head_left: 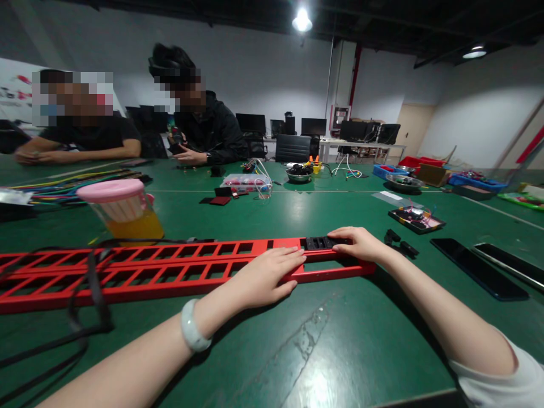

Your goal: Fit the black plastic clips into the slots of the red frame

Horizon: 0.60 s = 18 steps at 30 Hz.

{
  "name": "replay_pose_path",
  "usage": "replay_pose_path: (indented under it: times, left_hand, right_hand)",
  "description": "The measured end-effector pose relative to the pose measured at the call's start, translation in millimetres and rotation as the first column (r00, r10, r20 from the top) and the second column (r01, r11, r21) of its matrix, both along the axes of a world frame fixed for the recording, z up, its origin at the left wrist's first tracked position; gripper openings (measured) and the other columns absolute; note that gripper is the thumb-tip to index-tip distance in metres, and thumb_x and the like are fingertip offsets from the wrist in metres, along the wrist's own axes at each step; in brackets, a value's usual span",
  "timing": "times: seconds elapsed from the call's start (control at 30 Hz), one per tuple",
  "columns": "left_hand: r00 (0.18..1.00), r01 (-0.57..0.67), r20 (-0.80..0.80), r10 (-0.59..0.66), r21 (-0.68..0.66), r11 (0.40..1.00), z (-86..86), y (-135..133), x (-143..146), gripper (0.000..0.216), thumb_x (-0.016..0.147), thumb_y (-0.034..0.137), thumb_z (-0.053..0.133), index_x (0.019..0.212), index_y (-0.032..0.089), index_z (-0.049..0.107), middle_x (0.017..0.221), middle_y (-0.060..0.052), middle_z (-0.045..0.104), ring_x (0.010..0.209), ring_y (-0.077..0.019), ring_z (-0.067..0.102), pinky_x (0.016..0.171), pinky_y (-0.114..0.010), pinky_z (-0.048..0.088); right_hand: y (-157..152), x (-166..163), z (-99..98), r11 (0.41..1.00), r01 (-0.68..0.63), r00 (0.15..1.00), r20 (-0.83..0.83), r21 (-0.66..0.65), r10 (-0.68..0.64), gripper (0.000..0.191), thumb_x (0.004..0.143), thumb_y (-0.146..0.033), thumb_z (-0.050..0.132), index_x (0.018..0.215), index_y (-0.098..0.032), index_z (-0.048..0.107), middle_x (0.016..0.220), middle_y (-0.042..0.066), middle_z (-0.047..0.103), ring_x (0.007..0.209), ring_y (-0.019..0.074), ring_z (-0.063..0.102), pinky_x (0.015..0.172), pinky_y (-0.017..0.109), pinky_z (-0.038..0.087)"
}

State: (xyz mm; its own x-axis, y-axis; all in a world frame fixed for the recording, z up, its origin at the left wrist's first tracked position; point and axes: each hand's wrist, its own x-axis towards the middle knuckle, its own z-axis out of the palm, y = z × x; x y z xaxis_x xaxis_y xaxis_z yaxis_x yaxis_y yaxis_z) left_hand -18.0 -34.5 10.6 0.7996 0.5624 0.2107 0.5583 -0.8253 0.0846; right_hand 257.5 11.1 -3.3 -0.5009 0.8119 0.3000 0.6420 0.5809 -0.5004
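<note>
Two long red slotted rails (pixel 170 277) lie side by side across the green table, with rows of slanted openings along them. My left hand (pixel 268 275) rests flat on the rails near their right end, fingers stretched out and holding nothing. A black plastic block with slots (pixel 319 243) sits in the opening of the far rail. My right hand (pixel 359 243) has its thumb and fingers closed on the right end of this block, partly hiding it. Loose black straps (pixel 93 283) drape over the left part of the rails.
A pink-lidded jug (pixel 123 212) stands behind the rails at left. On the right lie small black parts (pixel 402 243), a dark phone (pixel 478 269) and an open box with wires (pixel 416 218). Two people (pixel 208 127) are across the table, one holding a dark object.
</note>
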Motion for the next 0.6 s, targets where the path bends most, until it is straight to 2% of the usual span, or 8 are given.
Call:
replay_pose_path:
  times: [0.6]
  left_hand:
    - [1.0,-0.002,-0.013,0.002,0.002,1.0,0.4,-0.8,0.8,0.051,0.079,0.027,0.049,0.128,0.023,0.037,0.134,-0.005,0.039,0.123,-0.0216,0.034,0.102,-0.038,0.028]
  right_hand:
    - [-0.1,-0.3,-0.9,1.0,0.0,1.0,0.026,0.03,-0.001,0.034,0.074,-0.029,0.057,0.107,-0.019,0.062,0.11,0.007,0.061,0.104,0.0221,0.054,0.092,0.036,0.041]
